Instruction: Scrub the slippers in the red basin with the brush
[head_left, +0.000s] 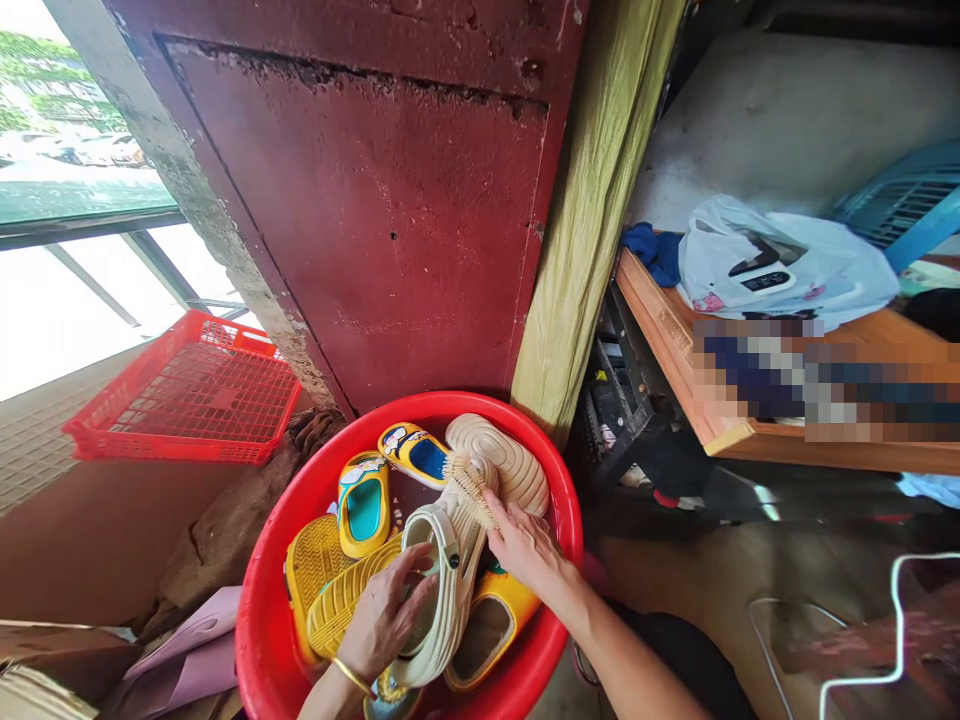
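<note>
A large red basin (561, 600) holds several shoes. My left hand (390, 605), with a gold bangle at the wrist, grips a cream clog (454, 620) by its heel opening. In my right hand (521, 540) is a bristled scrub brush (471, 485), its bristles against the clog's toe. Behind the brush lies another cream clog (517, 465), sole up. Yellow shoes surround them: two with cartoon fronts (364, 505) at the back left, upturned yellow soles (319, 570) on the left, and a yellow shoe (499, 625) under my right wrist.
A red plastic crate (202, 390) rests at the left beside a maroon door (375, 220). At the right, a wooden table (720, 400) bears a white plastic bag (780, 260). Pink material (187, 650) and cardboard (45, 680) lie at the lower left.
</note>
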